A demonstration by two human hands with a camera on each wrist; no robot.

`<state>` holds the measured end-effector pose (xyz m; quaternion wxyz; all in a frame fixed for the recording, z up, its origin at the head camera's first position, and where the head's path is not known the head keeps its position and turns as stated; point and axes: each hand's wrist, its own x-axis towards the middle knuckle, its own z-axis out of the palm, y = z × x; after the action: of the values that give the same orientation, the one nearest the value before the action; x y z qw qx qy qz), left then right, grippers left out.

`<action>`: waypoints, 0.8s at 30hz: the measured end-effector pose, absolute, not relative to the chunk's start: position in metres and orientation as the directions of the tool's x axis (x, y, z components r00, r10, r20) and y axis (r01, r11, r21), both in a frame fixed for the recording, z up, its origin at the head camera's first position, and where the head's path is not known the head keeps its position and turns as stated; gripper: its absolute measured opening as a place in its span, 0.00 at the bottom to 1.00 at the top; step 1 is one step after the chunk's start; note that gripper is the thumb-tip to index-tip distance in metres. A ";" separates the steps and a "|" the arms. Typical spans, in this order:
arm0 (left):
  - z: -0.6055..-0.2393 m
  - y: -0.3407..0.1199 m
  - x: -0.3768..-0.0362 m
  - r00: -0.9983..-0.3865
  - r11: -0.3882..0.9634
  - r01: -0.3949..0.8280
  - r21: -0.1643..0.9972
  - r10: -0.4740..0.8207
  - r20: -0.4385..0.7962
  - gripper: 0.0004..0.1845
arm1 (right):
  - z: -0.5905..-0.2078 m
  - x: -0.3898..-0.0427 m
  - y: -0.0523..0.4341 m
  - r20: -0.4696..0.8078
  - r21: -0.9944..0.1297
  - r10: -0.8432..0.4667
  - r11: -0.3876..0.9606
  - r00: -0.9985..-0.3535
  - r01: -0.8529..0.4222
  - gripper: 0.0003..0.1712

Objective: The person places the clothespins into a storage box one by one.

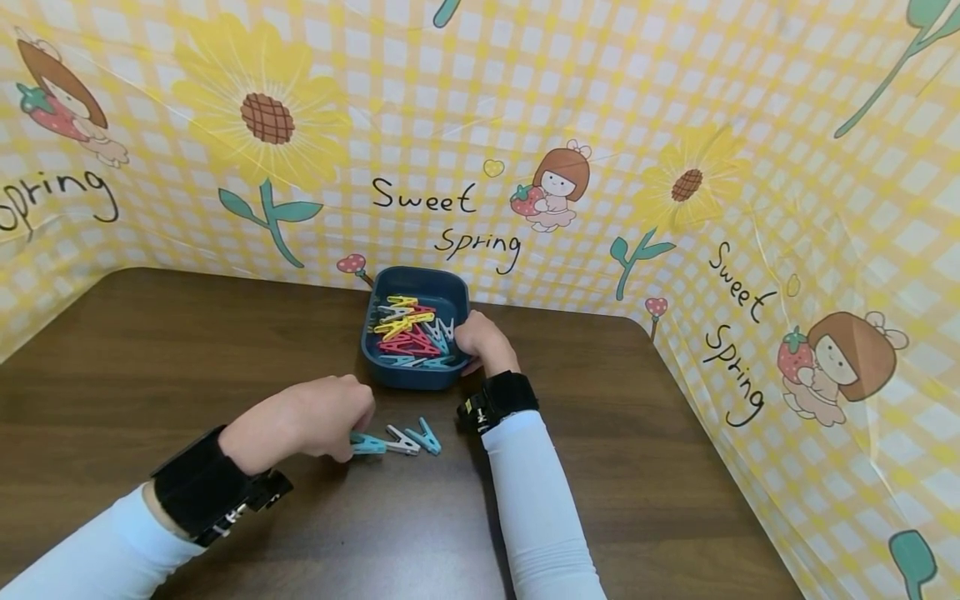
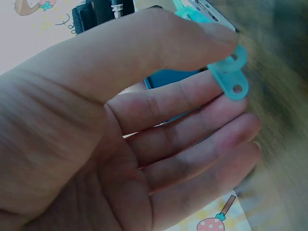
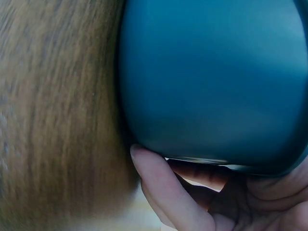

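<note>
My left hand (image 1: 307, 417) pinches a light-blue clothespin (image 1: 367, 443) between thumb and index finger, just over the table; in the left wrist view the handle ends of the clothespin (image 2: 233, 82) stick out past the thumb tip. To its right lie a white clothespin (image 1: 402, 441) and another light-blue clothespin (image 1: 425, 437). At the back of the table stands a dark blue plastic box (image 1: 416, 380) with many yellow, red, white and blue clothespins (image 1: 405, 337) inside. My right hand (image 1: 486, 340) grips this box by its right side; the box's outer wall (image 3: 211, 86) fills much of the right wrist view.
Brown wood-grain table (image 1: 225, 333) under everything. A yellow checked cloth (image 1: 420, 108) with printed flowers and figures rises behind the box and along both sides. The box stands close to the cloth at the back edge.
</note>
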<state>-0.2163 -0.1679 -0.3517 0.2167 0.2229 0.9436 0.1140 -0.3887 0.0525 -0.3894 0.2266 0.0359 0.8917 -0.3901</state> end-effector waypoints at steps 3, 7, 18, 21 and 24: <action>-0.350 -0.169 -0.216 -0.805 0.869 0.382 0.314 0.480 -0.348 0.12 | -0.389 -0.389 0.052 -0.433 -0.682 -0.113 0.690 -0.894 0.243 0.21; -0.347 -0.169 -0.219 -0.801 0.857 0.405 0.319 0.501 -0.329 0.11 | -0.392 -0.391 0.052 -0.418 -0.694 -0.116 0.682 -0.901 0.233 0.21; -0.315 -0.174 -0.251 -0.841 0.800 0.449 0.398 0.529 -0.114 0.07 | -0.395 -0.390 0.051 -0.422 -0.689 -0.126 0.688 -0.898 0.227 0.23; -0.314 -0.170 -0.271 -0.883 0.830 0.430 0.356 0.468 -0.023 0.07 | -0.395 -0.389 0.051 -0.415 -0.691 -0.125 0.688 -0.901 0.222 0.23; -0.321 -0.165 -0.293 -0.915 0.872 0.389 0.297 0.403 0.018 0.08 | -0.398 -0.389 0.052 -0.405 -0.690 -0.115 0.690 -0.907 0.220 0.22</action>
<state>-0.2933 -0.1654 -0.3212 0.0224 0.2047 0.9672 0.1490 -0.3892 0.0520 -0.3979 0.2134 0.0294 0.8940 -0.3928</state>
